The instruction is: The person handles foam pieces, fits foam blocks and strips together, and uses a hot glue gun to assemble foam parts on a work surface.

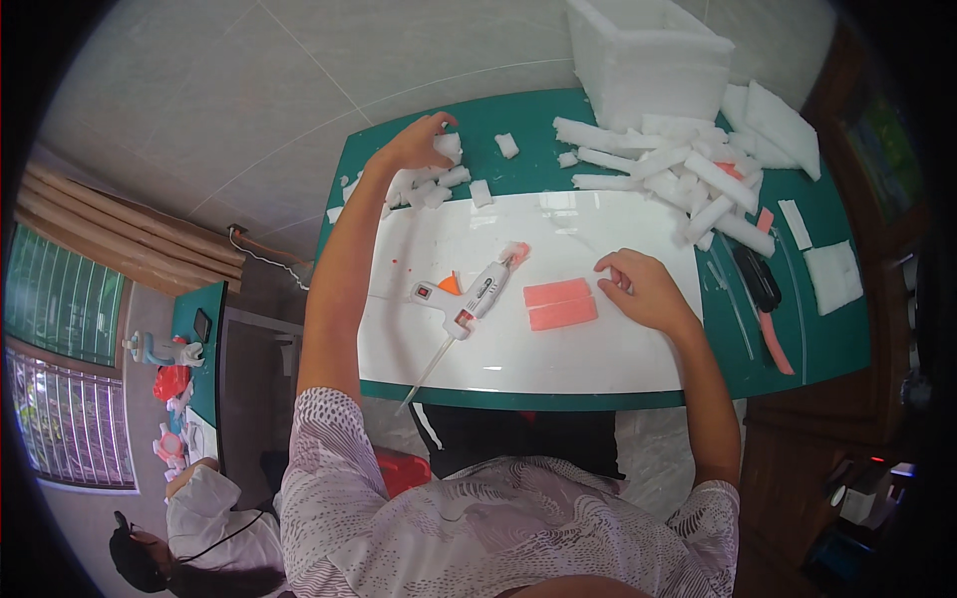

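Note:
My left hand (419,145) reaches to the far left of the table, its fingers closed round a small white foam block (449,148) above a heap of similar chunks (424,189). My right hand (643,289) rests on the white board (618,359), fingers loosely bent with a gap to the thumb; I see nothing held there. Just left of it lie two pink foam strips (558,304), side by side. A white glue gun (478,299) with an orange trigger lies between my arms, a glue stick (427,374) jutting from its rear and pinkish residue round its nozzle.
White foam sticks (658,164) pile up at the far right, before a white foam box (653,65). Beside them lie a black-handled tool (758,279), a pink strip (776,344), clear glue sticks (733,309) and a foam sheet (832,277). A person (214,518) sits at another table, left.

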A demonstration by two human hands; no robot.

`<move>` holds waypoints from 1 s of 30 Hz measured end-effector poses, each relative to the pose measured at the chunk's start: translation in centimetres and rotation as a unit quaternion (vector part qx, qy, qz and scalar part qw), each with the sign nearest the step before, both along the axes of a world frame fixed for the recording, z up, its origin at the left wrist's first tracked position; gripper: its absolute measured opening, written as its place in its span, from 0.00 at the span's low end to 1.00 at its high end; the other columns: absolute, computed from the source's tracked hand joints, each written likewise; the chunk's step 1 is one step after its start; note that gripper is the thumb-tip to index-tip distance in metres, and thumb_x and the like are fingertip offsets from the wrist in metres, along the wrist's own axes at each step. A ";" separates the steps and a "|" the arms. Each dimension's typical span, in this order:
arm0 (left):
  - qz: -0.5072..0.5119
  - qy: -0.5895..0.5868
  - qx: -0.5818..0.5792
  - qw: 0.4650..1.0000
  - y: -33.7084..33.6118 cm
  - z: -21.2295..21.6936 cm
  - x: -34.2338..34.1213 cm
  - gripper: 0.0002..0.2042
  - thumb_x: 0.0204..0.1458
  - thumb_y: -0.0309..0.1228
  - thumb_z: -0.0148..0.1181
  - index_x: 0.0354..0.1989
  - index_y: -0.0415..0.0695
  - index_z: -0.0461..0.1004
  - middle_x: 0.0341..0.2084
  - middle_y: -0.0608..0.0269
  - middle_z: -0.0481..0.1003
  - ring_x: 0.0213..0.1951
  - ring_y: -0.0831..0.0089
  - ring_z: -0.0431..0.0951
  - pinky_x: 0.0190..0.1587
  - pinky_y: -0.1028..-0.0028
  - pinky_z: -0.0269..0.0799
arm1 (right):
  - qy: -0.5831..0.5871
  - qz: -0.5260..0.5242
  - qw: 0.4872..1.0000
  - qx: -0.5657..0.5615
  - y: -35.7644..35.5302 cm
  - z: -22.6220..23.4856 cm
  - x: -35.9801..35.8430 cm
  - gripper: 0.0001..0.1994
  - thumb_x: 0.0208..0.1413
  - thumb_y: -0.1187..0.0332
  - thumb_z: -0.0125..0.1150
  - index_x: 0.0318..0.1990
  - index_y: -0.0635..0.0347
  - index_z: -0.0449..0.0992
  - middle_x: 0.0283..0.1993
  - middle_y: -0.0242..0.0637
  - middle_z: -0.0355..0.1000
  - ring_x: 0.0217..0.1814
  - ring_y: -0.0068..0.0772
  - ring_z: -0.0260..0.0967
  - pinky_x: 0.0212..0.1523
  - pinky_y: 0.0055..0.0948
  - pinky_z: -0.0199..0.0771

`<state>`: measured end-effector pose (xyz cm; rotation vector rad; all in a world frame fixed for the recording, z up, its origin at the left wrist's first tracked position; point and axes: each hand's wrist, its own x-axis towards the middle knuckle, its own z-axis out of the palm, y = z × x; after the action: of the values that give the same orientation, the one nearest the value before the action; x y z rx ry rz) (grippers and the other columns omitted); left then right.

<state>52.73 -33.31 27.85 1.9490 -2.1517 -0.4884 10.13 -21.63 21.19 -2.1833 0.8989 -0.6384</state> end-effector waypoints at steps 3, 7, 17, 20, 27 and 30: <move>-0.031 -0.067 -0.025 0.997 0.1 0.9 -0.8 0.39 0.36 0.28 0.74 0.62 0.52 0.65 0.55 0.52 0.69 0.56 0.54 0.72 0.57 0.61 0.71 | 0.002 0.000 1.000 -0.004 0.1 0.0 -0.1 0.09 0.51 0.74 0.64 0.41 0.61 0.77 0.28 0.35 0.67 0.28 0.31 0.65 0.31 0.29 0.68; -0.032 -0.145 -0.038 0.988 0.3 2.4 -1.4 0.40 0.35 0.26 0.74 0.62 0.56 0.64 0.54 0.51 0.69 0.55 0.51 0.72 0.55 0.60 0.72 | -0.002 0.000 1.000 -0.002 0.2 0.1 -0.2 0.10 0.51 0.74 0.64 0.41 0.61 0.77 0.28 0.35 0.67 0.28 0.31 0.65 0.31 0.29 0.68; -0.075 -0.171 -0.083 0.979 0.0 1.7 0.4 0.31 0.37 0.15 0.68 0.54 0.50 0.72 0.53 0.51 0.73 0.56 0.52 0.73 0.57 0.63 0.72 | -0.004 0.005 1.000 -0.017 0.0 -0.9 -0.3 0.09 0.52 0.72 0.63 0.42 0.60 0.77 0.28 0.36 0.67 0.29 0.34 0.66 0.32 0.32 0.68; -0.072 -0.151 -0.124 0.978 0.3 1.9 1.3 0.29 0.39 0.14 0.65 0.54 0.48 0.73 0.56 0.50 0.71 0.56 0.51 0.73 0.57 0.62 0.72 | -0.003 0.014 1.000 -0.028 -0.6 -1.2 -0.2 0.09 0.52 0.71 0.63 0.42 0.60 0.77 0.28 0.36 0.67 0.29 0.34 0.66 0.32 0.32 0.68; -0.049 -0.094 -0.154 0.982 3.3 3.3 1.1 0.20 0.44 0.18 0.60 0.49 0.43 0.75 0.42 0.49 0.79 0.47 0.50 0.78 0.50 0.61 0.73 | 0.000 0.000 1.000 -0.022 -0.2 -0.7 -0.6 0.10 0.53 0.72 0.62 0.43 0.60 0.76 0.30 0.36 0.67 0.30 0.31 0.65 0.33 0.28 0.68; -0.066 0.019 -0.204 0.977 8.8 4.7 -0.6 0.16 0.48 0.20 0.62 0.48 0.41 0.75 0.41 0.54 0.80 0.41 0.63 0.80 0.44 0.66 0.75 | -0.014 -0.007 1.000 -0.017 0.4 -0.1 -0.1 0.10 0.54 0.72 0.62 0.44 0.59 0.77 0.32 0.34 0.69 0.30 0.29 0.65 0.33 0.25 0.68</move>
<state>52.13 -24.50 32.54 1.5723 -2.1567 -0.0878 10.00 -21.28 21.08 -2.1947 0.8960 -0.6933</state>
